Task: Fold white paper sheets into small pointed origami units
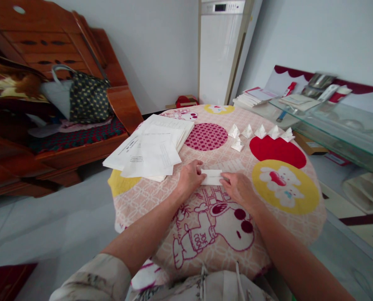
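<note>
A small folded piece of white paper [211, 177] lies at the middle of the cloth-covered round table [161, 205]. At its left end, my left hand [189, 177] is closed with thumb and fingers on the edge. My right hand [236, 187] pinches the opposite end. Beyond the hands, several small pointed folded-paper pieces [261, 131] stand in a row, with another folded piece [237, 144] in front of the row's left end. To the left lies a loose stack of printed paper sheets [149, 150], fanned unevenly.
A glass-topped cabinet [337, 125] with metal bowls [321, 80] and papers borders the table's right side. At the left stands a wooden bench [80, 146] holding a dark patterned bag [89, 98]. A white upright appliance [218, 54] stands behind the table.
</note>
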{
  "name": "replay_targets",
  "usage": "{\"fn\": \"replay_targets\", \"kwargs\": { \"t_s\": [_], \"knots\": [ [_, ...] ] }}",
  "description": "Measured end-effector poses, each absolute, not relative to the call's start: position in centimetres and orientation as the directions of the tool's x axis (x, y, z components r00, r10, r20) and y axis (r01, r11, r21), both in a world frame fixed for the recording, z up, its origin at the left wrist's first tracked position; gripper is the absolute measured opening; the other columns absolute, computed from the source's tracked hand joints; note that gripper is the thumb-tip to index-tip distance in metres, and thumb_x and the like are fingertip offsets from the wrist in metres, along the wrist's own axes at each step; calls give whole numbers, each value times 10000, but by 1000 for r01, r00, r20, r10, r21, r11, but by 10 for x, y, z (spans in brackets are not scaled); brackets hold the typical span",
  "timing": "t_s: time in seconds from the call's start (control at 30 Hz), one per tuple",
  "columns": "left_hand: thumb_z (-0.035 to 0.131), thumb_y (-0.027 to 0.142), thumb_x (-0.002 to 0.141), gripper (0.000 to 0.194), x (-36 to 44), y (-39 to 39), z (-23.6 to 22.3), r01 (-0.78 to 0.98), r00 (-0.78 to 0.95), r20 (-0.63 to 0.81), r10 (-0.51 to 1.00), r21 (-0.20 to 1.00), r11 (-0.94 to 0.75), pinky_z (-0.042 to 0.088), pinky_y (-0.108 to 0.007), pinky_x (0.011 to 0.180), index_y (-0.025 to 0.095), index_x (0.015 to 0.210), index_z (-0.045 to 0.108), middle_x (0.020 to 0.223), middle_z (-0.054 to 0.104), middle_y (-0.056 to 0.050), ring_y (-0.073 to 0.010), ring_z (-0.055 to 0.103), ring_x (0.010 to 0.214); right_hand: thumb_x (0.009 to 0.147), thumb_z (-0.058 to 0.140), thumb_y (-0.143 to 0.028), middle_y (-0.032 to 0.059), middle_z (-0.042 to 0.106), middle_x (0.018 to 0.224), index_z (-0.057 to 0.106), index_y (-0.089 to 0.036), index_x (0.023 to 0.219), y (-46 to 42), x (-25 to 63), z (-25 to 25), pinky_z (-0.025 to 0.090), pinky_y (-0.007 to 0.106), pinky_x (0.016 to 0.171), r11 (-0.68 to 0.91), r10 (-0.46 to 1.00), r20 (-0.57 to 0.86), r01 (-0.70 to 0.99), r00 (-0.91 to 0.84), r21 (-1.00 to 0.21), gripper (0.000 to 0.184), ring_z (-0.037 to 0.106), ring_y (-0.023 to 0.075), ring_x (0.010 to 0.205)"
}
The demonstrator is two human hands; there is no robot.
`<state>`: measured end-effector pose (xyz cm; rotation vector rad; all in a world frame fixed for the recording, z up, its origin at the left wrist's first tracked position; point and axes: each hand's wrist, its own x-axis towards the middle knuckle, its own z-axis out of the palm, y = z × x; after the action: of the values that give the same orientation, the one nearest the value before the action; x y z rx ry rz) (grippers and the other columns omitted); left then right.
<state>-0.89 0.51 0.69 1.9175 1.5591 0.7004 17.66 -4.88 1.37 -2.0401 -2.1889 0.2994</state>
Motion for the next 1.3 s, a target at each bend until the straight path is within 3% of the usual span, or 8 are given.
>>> {"fn": "replay_targets", "kwargs": {
  "t_s": [0.2, 0.6, 0.77, 0.83, 1.03, 1.13, 1.3],
  "knots": [
    [692, 120, 755, 437, -9, 5, 6, 693, 187, 64, 980, 699, -177, 469, -261, 726, 143, 1190, 655, 765, 692, 5, -151, 641, 729, 970, 492, -336, 131, 772, 962, 707, -186, 1209, -46, 172, 11, 443, 304, 717, 32, 998, -44, 990, -38, -138, 354, 706, 248, 874],
    [696, 101, 771, 482, -10, 5, 0, 713, 223, 116, 968, 657, -243, 508, -295, 768, 141, 1244, 615, 765, 675, 4, -164, 643, 739, 961, 480, -306, 130, 777, 1021, 693, -182, 1257, -43, 172, 18, 471, 306, 760, 77, 994, -73, 988, -87, -135, 385, 716, 253, 935],
    [620, -14, 739, 426, -17, 7, -10, 644, 342, 351, 872, 588, -489, 519, -377, 980, 174, 1121, 658, 1132, 666, -76, -215, 619, 1091, 968, 471, -308, 136, 777, 1024, 685, -184, 1280, -44, 173, 19, 473, 301, 767, 81, 993, -74, 988, -91, -129, 399, 717, 253, 949],
    [557, -44, 747, 414, -18, 9, -13, 575, 438, 381, 815, 578, -579, 500, -384, 1035, 180, 1070, 688, 1201, 652, -73, -207, 602, 1156, 969, 471, -307, 136, 778, 1016, 689, -188, 1276, -44, 173, 20, 470, 300, 760, 81, 994, -68, 987, -91, -136, 395, 717, 253, 945],
    [477, -67, 787, 492, -23, 13, -12, 405, 732, 282, 620, 553, -729, 520, -366, 992, 196, 1095, 756, 1202, 694, -90, -204, 644, 1133, 965, 487, -300, 133, 778, 1002, 704, -185, 1247, -45, 174, 20, 457, 297, 752, 91, 994, -49, 983, -99, -159, 375, 713, 246, 920],
    [492, -56, 802, 529, -29, 8, -6, 403, 781, 225, 583, 532, -745, 498, -403, 1034, 250, 1149, 750, 1283, 678, -84, -221, 624, 1199, 963, 489, -294, 134, 779, 992, 705, -184, 1242, -44, 174, 19, 456, 298, 746, 93, 993, -53, 982, -103, -165, 370, 713, 244, 902],
    [506, -51, 775, 506, -37, 2, 3, 383, 818, 170, 550, 551, -741, 463, -386, 1095, 232, 1102, 769, 1334, 665, -75, -218, 611, 1253, 961, 503, -290, 146, 773, 1038, 716, -178, 1220, -43, 174, 20, 468, 304, 798, 76, 993, -71, 979, -91, -191, 353, 708, 250, 952]
  ]
}}
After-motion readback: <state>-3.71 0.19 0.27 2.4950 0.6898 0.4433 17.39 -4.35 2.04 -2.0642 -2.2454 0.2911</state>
